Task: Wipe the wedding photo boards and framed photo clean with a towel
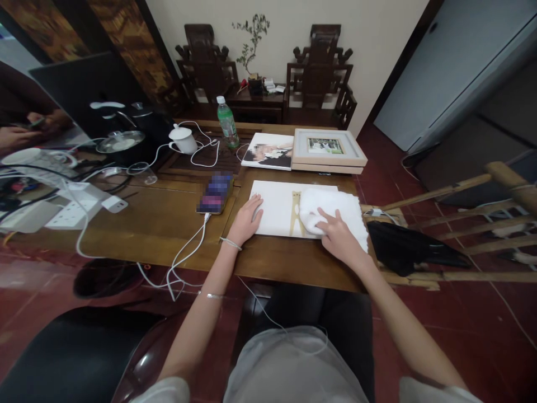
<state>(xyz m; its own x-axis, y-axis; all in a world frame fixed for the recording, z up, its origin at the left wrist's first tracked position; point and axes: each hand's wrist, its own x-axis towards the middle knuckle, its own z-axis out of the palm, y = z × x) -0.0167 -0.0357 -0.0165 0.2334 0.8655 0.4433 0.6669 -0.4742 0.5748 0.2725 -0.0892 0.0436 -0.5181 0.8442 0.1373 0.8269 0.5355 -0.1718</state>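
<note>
A white board with a tan figure on it, like a photo album or canvas panel [272, 210], lies flat on the wooden table before me. My left hand [247, 217] rests on its left edge with the fingers stretched out. On the board's right part lies a white cloth [339, 210], spread out and bunched near its left side. My right hand [337, 235] presses on this cloth, with fingers partly extended and some cloth gathered under them. The cloth hides the right part of the board and hangs past its edge.
Behind the board lie a photo panel [268, 152] and stacked picture frames [329, 148]. A charging phone [215, 193], green bottle [227, 123], lidded white cup [183, 140] and power strip [79, 207] stand leftward. Cables [184, 257] hang over the front edge. Another person's hands [33, 126] are far left.
</note>
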